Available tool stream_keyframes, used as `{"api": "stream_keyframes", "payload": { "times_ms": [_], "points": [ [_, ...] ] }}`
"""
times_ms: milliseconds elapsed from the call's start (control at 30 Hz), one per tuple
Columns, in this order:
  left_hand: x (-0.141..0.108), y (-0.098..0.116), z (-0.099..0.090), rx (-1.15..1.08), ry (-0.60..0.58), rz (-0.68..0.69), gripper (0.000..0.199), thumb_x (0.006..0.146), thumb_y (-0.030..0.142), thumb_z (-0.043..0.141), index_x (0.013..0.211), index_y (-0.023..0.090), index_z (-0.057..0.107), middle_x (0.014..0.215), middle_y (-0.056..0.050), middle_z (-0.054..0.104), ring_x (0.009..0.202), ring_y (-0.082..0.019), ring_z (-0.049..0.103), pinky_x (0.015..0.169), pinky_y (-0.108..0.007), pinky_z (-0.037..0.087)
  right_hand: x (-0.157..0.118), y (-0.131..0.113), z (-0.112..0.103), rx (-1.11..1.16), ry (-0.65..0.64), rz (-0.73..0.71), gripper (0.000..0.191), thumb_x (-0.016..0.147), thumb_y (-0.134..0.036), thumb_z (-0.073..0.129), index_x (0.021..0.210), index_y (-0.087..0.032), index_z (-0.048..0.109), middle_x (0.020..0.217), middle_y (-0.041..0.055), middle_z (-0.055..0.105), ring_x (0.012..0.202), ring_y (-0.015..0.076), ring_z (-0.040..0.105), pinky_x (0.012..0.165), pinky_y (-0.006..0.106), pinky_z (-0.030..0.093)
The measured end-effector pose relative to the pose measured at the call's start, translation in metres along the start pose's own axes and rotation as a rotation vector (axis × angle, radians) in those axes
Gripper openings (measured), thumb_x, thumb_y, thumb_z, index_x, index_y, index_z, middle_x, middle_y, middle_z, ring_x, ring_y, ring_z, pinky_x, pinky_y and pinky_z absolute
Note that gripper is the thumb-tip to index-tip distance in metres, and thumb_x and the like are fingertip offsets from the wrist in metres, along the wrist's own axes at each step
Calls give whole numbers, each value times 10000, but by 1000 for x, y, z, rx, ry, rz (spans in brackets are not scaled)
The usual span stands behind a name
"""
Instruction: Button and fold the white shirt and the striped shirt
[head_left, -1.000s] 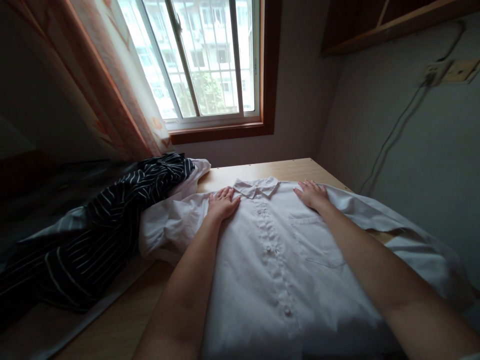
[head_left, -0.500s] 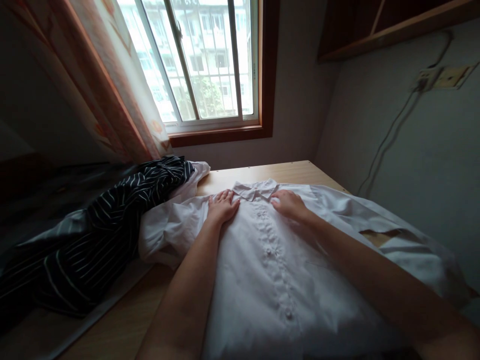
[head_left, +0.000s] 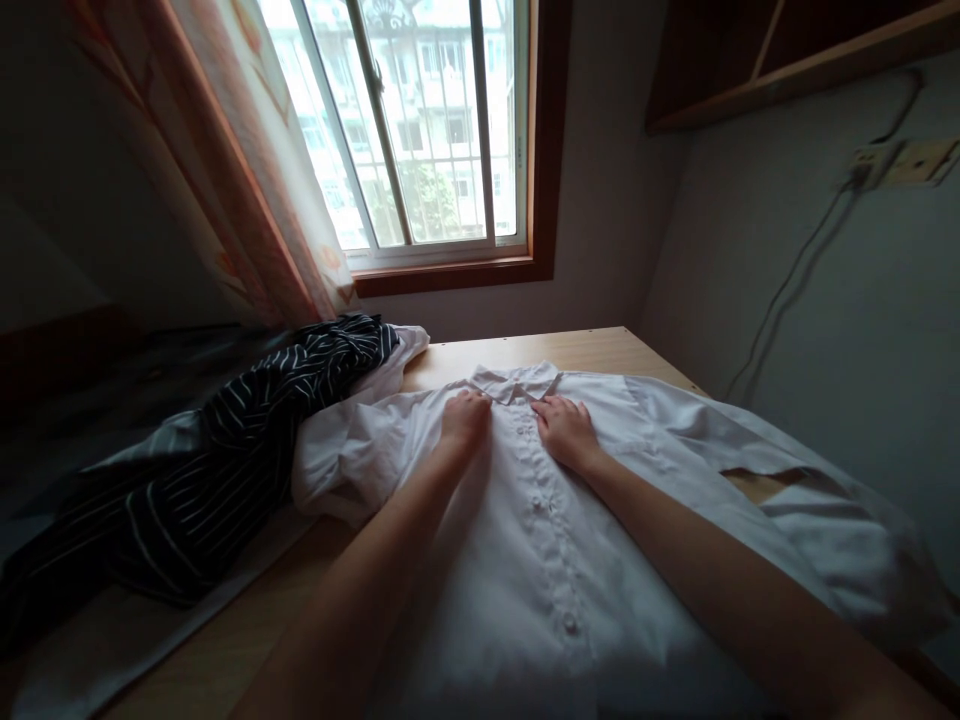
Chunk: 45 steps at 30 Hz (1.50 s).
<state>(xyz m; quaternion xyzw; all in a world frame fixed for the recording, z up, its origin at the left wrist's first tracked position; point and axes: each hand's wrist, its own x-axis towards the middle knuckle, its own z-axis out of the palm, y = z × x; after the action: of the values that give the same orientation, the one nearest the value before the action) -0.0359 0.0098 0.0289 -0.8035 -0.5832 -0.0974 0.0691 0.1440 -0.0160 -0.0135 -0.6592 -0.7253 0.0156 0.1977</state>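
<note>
A white button-up shirt (head_left: 487, 560) lies front side up, its collar (head_left: 517, 380) at the far end and its row of buttons running toward me. Just left of the collar, my left hand (head_left: 466, 415) has its fingers curled in on the shirt fabric. My right hand (head_left: 566, 430) rests on the shirt just below the collar's right side, fingers stretched out and flat, touching the cloth near the top of the button strip. Both sleeves spread outward to the sides.
The shirt lies on a light wooden table (head_left: 577, 348). A heap of black striped cloth (head_left: 225, 460) is on the left, with white fabric beneath it. Behind stand a window (head_left: 435, 130) and a curtain (head_left: 255, 200). A cable hangs from a wall socket (head_left: 870, 165) on the right.
My left hand has gone from lying flat to curled and shifted slightly right. My right hand has uncurled, flattened on the shirt and come slightly nearer me. The view has shifted a little.
</note>
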Motion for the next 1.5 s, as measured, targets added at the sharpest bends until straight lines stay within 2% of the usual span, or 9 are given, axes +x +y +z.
{"api": "stream_keyframes", "payload": {
  "times_ms": [133, 267, 367, 500, 667, 800, 967, 1300, 1500],
  "points": [
    [-18, 16, 8, -162, 62, 98, 299, 896, 183, 448, 887, 194, 746, 959, -88, 722, 948, -231, 623, 888, -343, 489, 0, 0, -6, 76, -25, -91, 353, 961, -219, 420, 1177, -274, 694, 1324, 51, 626, 1225, 213, 529, 1073, 377, 327],
    [-26, 10, 18, -307, 140, 184, 293, 946, 228, 446, 996, 201, 734, 1093, -82, 710, 1040, -217, 604, 980, -349, 464, -2, -2, -12, 67, -31, -159, 355, 948, -175, 438, 1184, -255, 691, 1312, 47, 631, 1252, 205, 505, 1070, 331, 322],
    [-25, 5, 19, -362, 129, 204, 249, 928, 224, 491, 969, 206, 736, 1070, -74, 712, 1012, -211, 609, 964, -343, 476, -4, -6, -18, 7, -18, -194, 316, 942, -194, 460, 1136, -230, 707, 1219, 75, 668, 1183, 228, 537, 1022, 324, 358],
    [-23, 6, 17, -359, 124, 201, 184, 885, 217, 555, 921, 216, 735, 1005, -66, 702, 977, -217, 605, 943, -353, 482, -7, -10, -26, -40, -40, -192, 252, 920, -212, 496, 1039, -207, 718, 1082, 91, 694, 1062, 233, 587, 921, 295, 403],
    [-22, 8, 19, -389, 90, 336, 149, 853, 227, 610, 948, 214, 724, 1031, -66, 680, 1011, -221, 583, 951, -347, 470, -11, -11, -36, 31, -158, -116, 236, 927, -295, 507, 1088, -213, 658, 932, 53, 731, 833, 198, 652, 703, 262, 397],
    [-22, 10, 16, -391, 55, 270, 130, 829, 216, 634, 933, 211, 712, 1018, -64, 675, 1030, -229, 578, 966, -357, 459, -12, -8, -41, 80, -228, -143, 206, 932, -350, 522, 956, -203, 664, 858, 36, 725, 737, 171, 629, 621, 250, 343],
    [-23, 15, 13, -382, 22, 169, 103, 819, 186, 619, 889, 221, 687, 918, -43, 677, 954, -218, 605, 919, -355, 474, -12, -7, -39, 94, -247, -187, 378, 924, -536, 518, 828, -197, 653, 800, 41, 708, 714, 173, 609, 609, 256, 329],
    [-24, 17, 10, -433, 27, 108, 82, 822, 200, 615, 847, 183, 692, 842, -34, 687, 820, -180, 622, 779, -281, 480, -17, -15, -39, -3, -224, -192, 299, 871, -474, 572, 895, -184, 640, 889, 75, 717, 827, 219, 636, 678, 277, 362],
    [-25, 18, 8, -432, 28, 93, 113, 846, 229, 613, 865, 167, 706, 848, -43, 700, 782, -172, 616, 744, -269, 465, -17, -18, -39, -13, -224, -169, 192, 869, -333, 546, 932, -174, 632, 929, 91, 713, 851, 225, 634, 700, 283, 372]
  ]
}}
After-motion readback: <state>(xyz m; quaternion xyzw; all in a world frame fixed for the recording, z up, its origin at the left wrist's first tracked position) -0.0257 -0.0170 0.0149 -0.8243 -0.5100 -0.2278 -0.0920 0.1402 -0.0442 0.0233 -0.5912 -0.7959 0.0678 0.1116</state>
